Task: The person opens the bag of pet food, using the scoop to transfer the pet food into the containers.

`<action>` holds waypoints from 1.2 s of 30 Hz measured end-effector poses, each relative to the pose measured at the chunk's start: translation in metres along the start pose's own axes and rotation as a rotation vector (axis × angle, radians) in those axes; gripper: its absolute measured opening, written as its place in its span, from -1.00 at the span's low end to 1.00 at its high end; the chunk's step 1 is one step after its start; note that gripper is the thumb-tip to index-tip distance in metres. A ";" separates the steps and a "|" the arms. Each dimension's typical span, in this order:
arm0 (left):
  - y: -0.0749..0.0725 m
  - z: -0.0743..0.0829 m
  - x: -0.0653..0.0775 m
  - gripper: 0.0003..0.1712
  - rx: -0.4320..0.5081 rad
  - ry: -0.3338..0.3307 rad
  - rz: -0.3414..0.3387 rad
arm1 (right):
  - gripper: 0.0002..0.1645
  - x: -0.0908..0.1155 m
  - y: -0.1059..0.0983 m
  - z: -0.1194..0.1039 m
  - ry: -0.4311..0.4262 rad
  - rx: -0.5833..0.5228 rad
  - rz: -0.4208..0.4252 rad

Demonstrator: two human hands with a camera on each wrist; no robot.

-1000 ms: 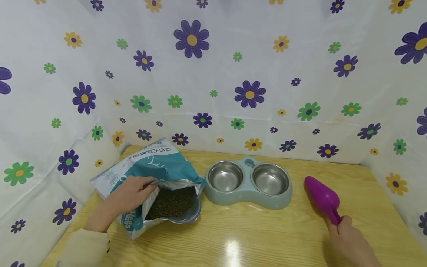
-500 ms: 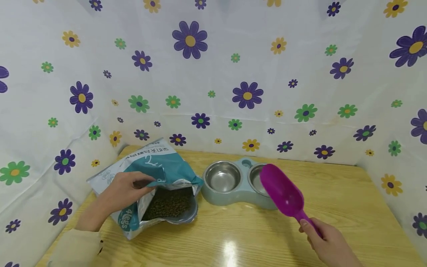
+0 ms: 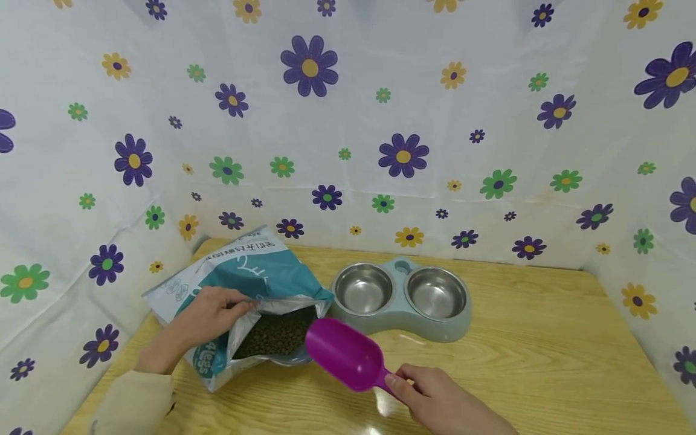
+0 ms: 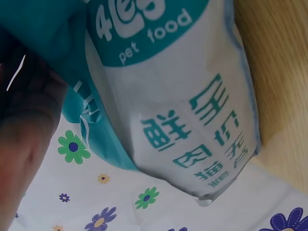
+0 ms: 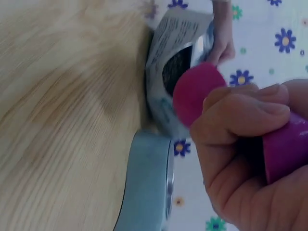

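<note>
In the right wrist view, the scoop [image 5: 198, 94] is partly hidden, the bag [image 5: 161, 103] blurred.

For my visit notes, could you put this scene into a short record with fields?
Left-hand grip: pinches the bag by its open edge
Bag contents: brown kibble
Right-hand grip: holds the purple scoop by its handle
Scoop: nothing visible in it, near the bag's mouth
Bowls: two, metal, empty, in a blue-grey stand
Table: yellowish wood grain
Backdrop: white, flower-printed

On the table [image 3: 544, 344], food bag [image 3: 283, 272] (kibble [image 3: 277, 334] inside) left of double bowl [image 3: 405, 320]; scoop [image 3: 348, 356] in front
</note>
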State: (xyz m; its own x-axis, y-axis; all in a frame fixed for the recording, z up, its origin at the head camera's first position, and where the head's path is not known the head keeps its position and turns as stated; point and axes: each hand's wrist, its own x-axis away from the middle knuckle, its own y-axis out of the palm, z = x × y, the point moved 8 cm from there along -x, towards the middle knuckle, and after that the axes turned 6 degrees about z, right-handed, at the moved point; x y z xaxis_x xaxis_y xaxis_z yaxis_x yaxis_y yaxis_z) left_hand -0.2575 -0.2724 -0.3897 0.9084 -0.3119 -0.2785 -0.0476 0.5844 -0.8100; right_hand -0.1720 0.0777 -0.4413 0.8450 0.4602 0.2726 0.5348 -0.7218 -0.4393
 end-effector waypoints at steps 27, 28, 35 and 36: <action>-0.008 -0.029 -0.009 -0.71 -0.042 -0.201 0.019 | -0.45 -0.060 0.031 -0.060 0.131 -0.036 -0.159; -0.008 -0.028 -0.009 -0.71 -0.039 -0.202 0.019 | -0.45 -0.061 0.032 -0.059 0.140 -0.043 -0.159; -0.007 -0.027 -0.007 -0.71 -0.043 -0.215 0.012 | -0.44 -0.067 0.038 -0.052 0.176 -0.124 -0.164; -0.007 -0.027 -0.007 -0.71 -0.041 -0.213 0.009 | -0.43 -0.068 0.039 -0.050 0.179 -0.135 -0.167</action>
State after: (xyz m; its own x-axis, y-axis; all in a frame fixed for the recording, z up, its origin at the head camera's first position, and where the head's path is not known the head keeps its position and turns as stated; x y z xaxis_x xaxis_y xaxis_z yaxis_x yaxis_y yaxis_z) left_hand -0.2751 -0.2945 -0.3964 0.9750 -0.1387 -0.1736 -0.0690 0.5537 -0.8298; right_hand -0.2083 -0.0072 -0.4339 0.7260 0.4885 0.4841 0.6526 -0.7113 -0.2610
